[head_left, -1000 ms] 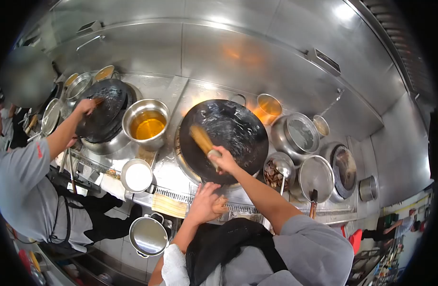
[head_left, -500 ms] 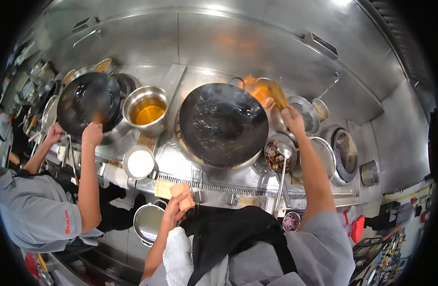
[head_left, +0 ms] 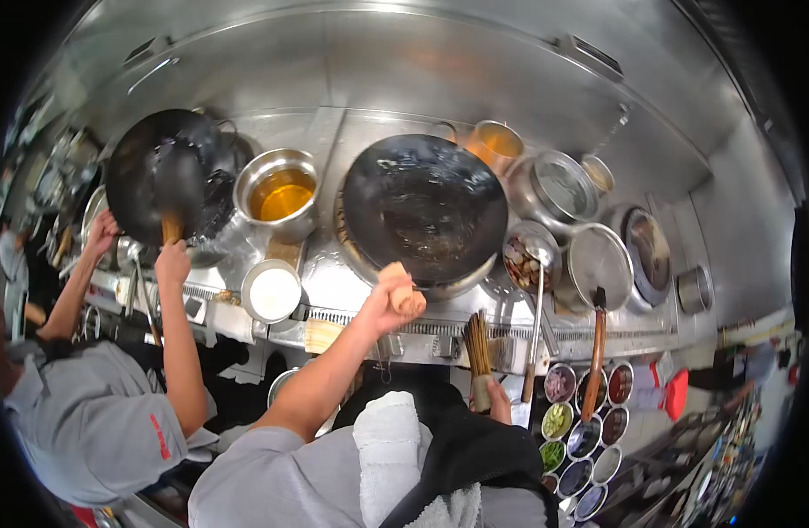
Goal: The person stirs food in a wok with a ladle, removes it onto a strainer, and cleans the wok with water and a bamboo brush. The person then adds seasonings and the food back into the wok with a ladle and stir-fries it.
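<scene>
One camera looks from the wearer's head, forward and down over the stove [head_left: 327, 280] — a wide, curved view, close enough that the towel [head_left: 388, 449] looms at the bottom. The wok [head_left: 426, 207] sits near the middle — the steel wall [head_left: 404, 62] spans the top.

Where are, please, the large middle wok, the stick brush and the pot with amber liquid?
Large middle wok [head_left: 426, 207]: head view, its inner surface.
Stick brush [head_left: 478, 343]: head view, its bundled sticks.
Pot with amber liquid [head_left: 290, 231]: head view, its outer wall.
</scene>
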### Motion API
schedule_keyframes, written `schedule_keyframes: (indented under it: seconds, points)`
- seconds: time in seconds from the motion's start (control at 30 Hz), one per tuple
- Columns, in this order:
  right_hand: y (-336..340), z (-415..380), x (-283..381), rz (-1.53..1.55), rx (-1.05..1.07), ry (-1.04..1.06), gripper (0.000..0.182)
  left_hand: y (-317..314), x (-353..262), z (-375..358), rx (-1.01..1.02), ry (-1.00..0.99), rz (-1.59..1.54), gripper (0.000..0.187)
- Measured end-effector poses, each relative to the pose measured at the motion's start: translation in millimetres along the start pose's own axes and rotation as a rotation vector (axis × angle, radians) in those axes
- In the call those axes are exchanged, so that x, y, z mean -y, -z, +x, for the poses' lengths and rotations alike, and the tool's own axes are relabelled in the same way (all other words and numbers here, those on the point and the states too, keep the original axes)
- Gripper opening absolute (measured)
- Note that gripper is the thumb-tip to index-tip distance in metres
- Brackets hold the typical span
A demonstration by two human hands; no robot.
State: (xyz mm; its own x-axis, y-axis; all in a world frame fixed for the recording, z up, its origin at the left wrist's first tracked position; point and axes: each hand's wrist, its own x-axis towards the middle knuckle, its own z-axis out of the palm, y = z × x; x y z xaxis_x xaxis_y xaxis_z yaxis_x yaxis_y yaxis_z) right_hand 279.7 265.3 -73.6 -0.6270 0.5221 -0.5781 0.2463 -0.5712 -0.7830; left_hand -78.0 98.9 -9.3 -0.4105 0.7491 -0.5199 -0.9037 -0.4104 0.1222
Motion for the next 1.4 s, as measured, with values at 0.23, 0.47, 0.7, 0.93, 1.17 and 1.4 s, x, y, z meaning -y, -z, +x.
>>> schedule_keyframes:
  seconds: [0.23, 0.47, 0.7, 0.93, 1.17, 1.4]
  points:
    - [5.0, -16.0, -16.7, -0.223, 0.012, 0.334, 0.073, 14.9, 14.7, 54.5, -0.042, -0.211, 0.217, 0.016]
    - [26.9, -15.6, -9.8, -0.298, -0.026, 0.349, 0.071, 44.4, 19.4, 19.1, -0.069, -0.257, 0.349, 0.011]
    - [40.8, -13.2, 47.0, 0.021, 0.142, 0.195, 0.071, 26.6, 22.2, -33.9, -0.077, -0.341, 0.428, 0.015]
    - [21.2, -25.9, 123.0, -0.101, 0.552, 0.152, 0.069, 35.8, 20.1, -50.3, -0.103, -0.467, 0.563, 0.012]
    - [-23.3, 4.6, 150.6, -0.269, 0.727, 0.074, 0.076, 17.4, 47.4, -52.7, -0.308, -0.671, 0.760, 0.018]
    - [-71.4, 43.4, 162.5, -0.350, 0.679, 0.126, 0.087, -36.2, 86.4, -62.0, -0.479, -0.878, 0.859, 0.022]
